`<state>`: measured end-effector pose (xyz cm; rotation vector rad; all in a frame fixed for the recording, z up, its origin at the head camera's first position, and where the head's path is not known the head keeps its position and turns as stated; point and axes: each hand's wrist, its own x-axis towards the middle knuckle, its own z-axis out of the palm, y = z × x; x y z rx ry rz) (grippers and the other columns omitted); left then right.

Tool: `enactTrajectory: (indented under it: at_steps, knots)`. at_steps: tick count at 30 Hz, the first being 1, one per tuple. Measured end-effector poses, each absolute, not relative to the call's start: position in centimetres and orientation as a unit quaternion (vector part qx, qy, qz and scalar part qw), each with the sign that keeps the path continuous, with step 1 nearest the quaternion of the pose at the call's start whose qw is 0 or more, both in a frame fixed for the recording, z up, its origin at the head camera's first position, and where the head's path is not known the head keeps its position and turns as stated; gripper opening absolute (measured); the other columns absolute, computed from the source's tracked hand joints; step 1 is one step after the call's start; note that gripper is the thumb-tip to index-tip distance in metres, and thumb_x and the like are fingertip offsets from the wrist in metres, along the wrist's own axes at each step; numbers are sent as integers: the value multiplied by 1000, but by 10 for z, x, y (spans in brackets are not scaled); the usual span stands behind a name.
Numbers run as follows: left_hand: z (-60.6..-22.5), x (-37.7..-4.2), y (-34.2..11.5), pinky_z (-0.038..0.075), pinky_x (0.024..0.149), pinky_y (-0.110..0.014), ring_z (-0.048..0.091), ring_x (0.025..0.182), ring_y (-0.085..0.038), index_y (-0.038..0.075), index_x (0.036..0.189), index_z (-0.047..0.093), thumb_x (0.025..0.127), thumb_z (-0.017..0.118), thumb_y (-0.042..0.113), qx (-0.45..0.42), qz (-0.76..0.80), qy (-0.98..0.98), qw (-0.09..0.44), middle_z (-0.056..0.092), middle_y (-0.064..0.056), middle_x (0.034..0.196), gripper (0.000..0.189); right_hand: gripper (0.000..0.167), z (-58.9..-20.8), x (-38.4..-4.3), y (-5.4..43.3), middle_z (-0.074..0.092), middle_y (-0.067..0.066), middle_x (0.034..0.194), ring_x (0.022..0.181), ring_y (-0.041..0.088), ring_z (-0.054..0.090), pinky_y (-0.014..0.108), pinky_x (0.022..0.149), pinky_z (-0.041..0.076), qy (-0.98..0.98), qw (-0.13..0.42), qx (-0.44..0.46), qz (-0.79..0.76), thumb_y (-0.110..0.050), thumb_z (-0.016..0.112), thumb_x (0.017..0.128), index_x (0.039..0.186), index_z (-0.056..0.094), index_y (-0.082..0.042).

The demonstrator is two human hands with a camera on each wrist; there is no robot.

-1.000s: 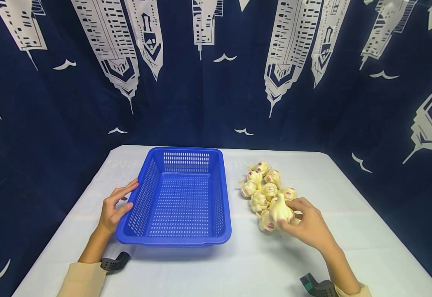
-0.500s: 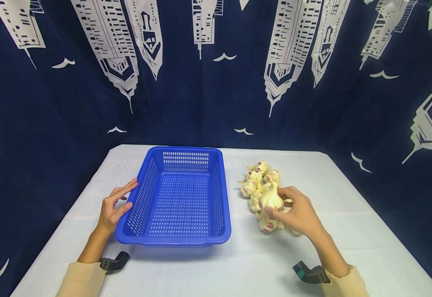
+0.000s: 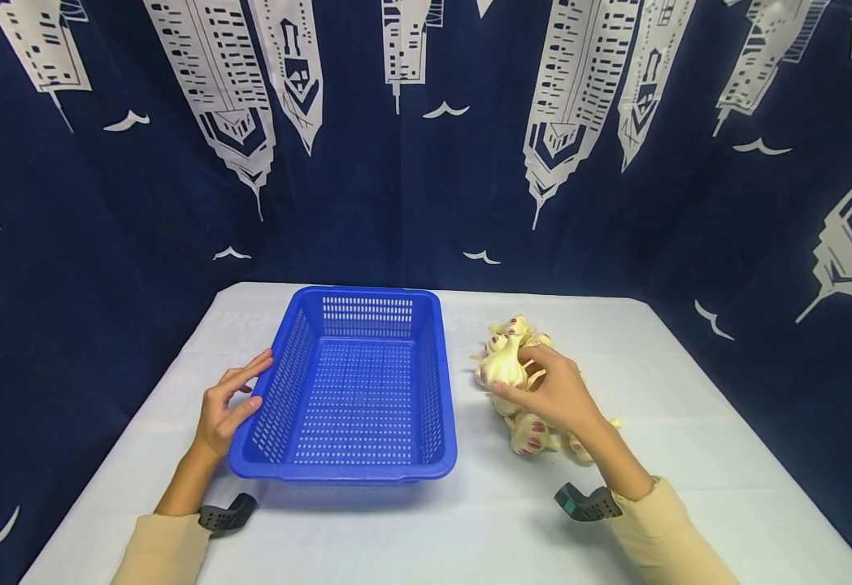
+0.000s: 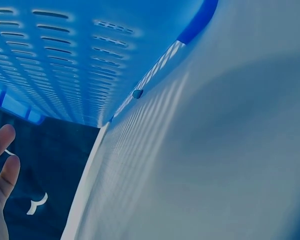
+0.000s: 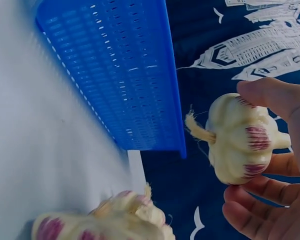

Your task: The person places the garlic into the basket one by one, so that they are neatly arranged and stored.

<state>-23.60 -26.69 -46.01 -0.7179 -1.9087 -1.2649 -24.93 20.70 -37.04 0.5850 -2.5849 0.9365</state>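
My right hand (image 3: pixel 561 394) pinches a garlic bulb (image 3: pixel 502 366) between thumb and fingers, raised over the pile. In the right wrist view this bulb (image 5: pixel 240 140) shows purple streaks, a thin root end and a stubby stalk. Below it, several more garlic bulbs (image 3: pixel 530 433) lie heaped on the table, partly hidden by the hand. To their left stands a blue perforated plastic basket (image 3: pixel 345 474) with nothing inside. My left hand (image 3: pixel 221 410) rests with spread, loosely straight fingers against the basket's left rim; its fingertips (image 4: pixel 9 170) show in the left wrist view.
A white cloth covers the table (image 3: pixel 411 536). Behind it hangs a dark blue curtain (image 3: pixel 397 195) printed with white buildings and birds. Dark straps (image 3: pixel 228 513) sit at both wrists. A strip of white tabletop separates the basket from the garlic.
My right hand has carried the garlic bulb leftward and farther from me, over the pile toward the basket's right side. The left hand and basket have stayed in place.
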Motion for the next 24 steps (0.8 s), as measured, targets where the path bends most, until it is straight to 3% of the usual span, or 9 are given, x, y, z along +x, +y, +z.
enactTrajectory:
  at_steps: [9, 12, 24]
  knots:
    - [-458, -235, -267, 39, 75, -24, 57, 101, -10, -13, 123, 62, 74, 52, 0, -273, -510, -743, 338, 58, -22, 134, 51, 39, -364, -270, 187, 65, 7, 88, 77, 21, 63, 35, 66, 51, -893, 196, 217, 341, -30, 84, 75, 95, 64, -3]
    - [-458, -236, -267, 40, 74, -23, 58, 101, -10, -13, 123, 61, 75, 52, 0, -274, -514, -742, 332, 58, -20, 135, 51, 40, -364, -274, 182, 66, 7, 87, 75, 21, 63, 42, 80, 47, -892, 199, 214, 346, -33, 85, 74, 94, 65, -3]
    - [-462, -236, -267, 41, 72, -22, 59, 98, -10, -14, 122, 62, 74, 52, -4, -268, -518, -736, 342, 59, -18, 135, 50, 52, -344, -282, 159, 66, 10, 97, 73, 19, 61, 34, 65, 47, -888, 196, 221, 352, -35, 84, 75, 109, 68, 1]
